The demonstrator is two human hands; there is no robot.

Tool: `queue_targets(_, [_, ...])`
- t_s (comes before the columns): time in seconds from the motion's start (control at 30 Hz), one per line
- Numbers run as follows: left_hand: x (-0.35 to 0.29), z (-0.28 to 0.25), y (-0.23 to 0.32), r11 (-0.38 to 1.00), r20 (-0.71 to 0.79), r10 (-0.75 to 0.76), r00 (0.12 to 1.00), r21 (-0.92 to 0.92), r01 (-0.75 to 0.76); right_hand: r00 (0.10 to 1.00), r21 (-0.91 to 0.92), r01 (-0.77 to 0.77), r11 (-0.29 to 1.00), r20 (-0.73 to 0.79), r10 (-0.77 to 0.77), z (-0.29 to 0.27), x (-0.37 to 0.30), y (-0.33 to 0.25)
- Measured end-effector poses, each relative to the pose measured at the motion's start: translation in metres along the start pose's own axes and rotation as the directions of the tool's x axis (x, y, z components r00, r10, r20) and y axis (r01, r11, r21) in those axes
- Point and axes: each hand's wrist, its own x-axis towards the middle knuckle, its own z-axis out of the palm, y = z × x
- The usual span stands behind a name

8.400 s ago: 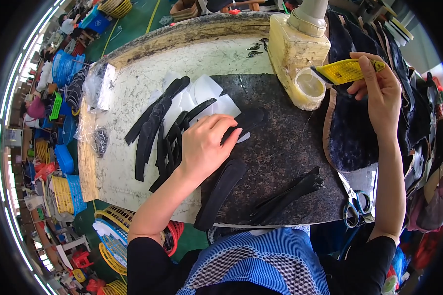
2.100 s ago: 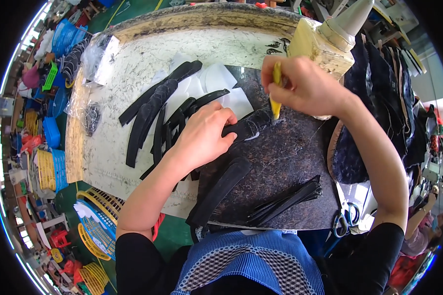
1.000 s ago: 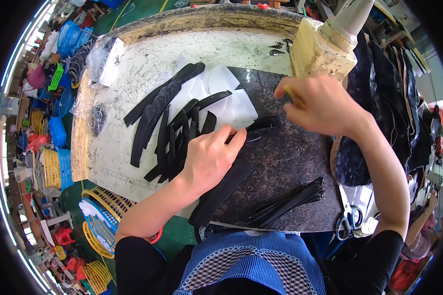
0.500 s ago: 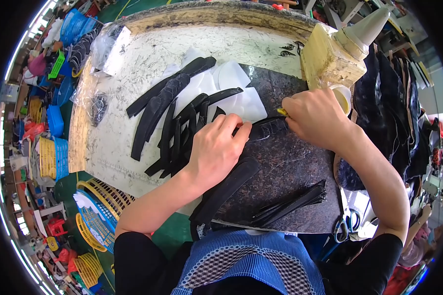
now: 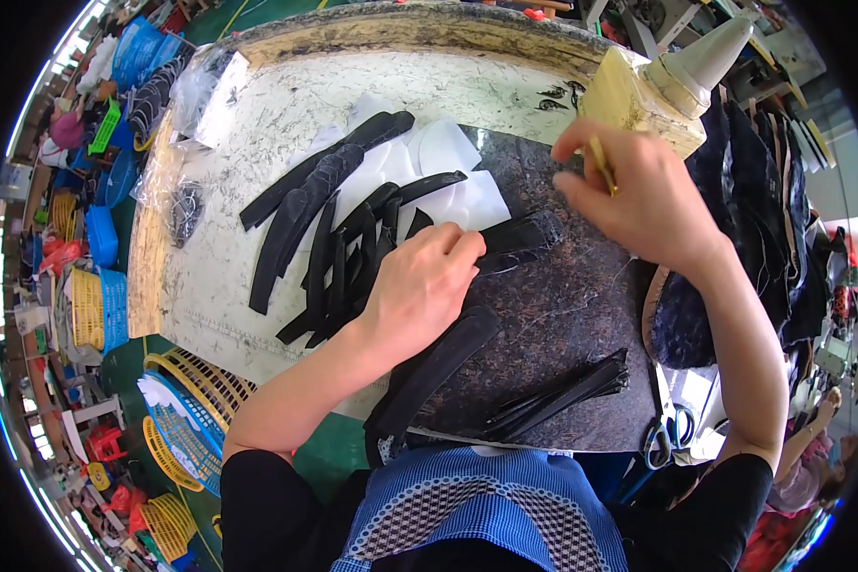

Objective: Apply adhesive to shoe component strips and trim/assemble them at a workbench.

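My left hand is closed, its fingertips pinching a black fabric strip against the dark speckled slab. The strip's frayed far end points right, with loose threads along its lower edge. My right hand is raised to the right of that end, apart from it. A slim yellow tool sits in its curled fingers; thumb and index finger are spread. What kind of tool it is I cannot make out. Several black strips lie left of my left hand over white sheets. Another black strip lies below it.
A bundle of thin black strips rests near the slab's front edge. Scissors lie at its right corner. A wooden block with a grey cone stands at the back right. Dark fabric pieces hang right; baskets stand left.
My right hand has lifted away from the strip's end, up and to the right, with the yellow tool, and its thumb and index finger have spread. My left hand still pinches the strip.
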Motion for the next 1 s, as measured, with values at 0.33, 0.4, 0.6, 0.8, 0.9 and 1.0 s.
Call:
queue_targets(0.33, [0.022,-0.032,-0.015,0.864,0.402,-0.279,0.872,-0.293,0.411,0.999,0.29,-0.007,0.957,0.053,-0.009,-0.004,0.003,0.035])
queue_targets(0.4, [0.02,-0.029,-0.02,0.874,0.356,-0.296,0.886,-0.274,0.402,0.994,0.35,0.005,0.937,0.099,-0.042,0.004,0.007,0.032])
queue_targets(0.6, [0.017,-0.023,-0.013,0.965,0.265,-0.213,0.94,-0.095,0.246,0.966,0.284,0.142,0.948,0.17,-0.196,0.031,0.016,0.028])
queue_targets(0.8, [0.007,-0.024,-0.013,0.97,0.201,-0.231,0.952,-0.027,0.241,0.987,0.13,0.054,0.99,0.144,-0.073,0.011,0.008,0.022])
queue_targets(0.9, [0.008,-0.014,-0.022,0.978,0.225,-0.193,0.955,-0.033,0.205,0.996,0.341,0.055,0.938,-0.09,-0.026,0.0,-0.02,0.031])
queue_targets(1.0, [0.012,-0.009,-0.023,0.986,0.225,-0.143,0.964,-0.056,0.159,0.973,0.48,-0.116,0.869,-0.123,0.198,-0.014,-0.053,0.034])
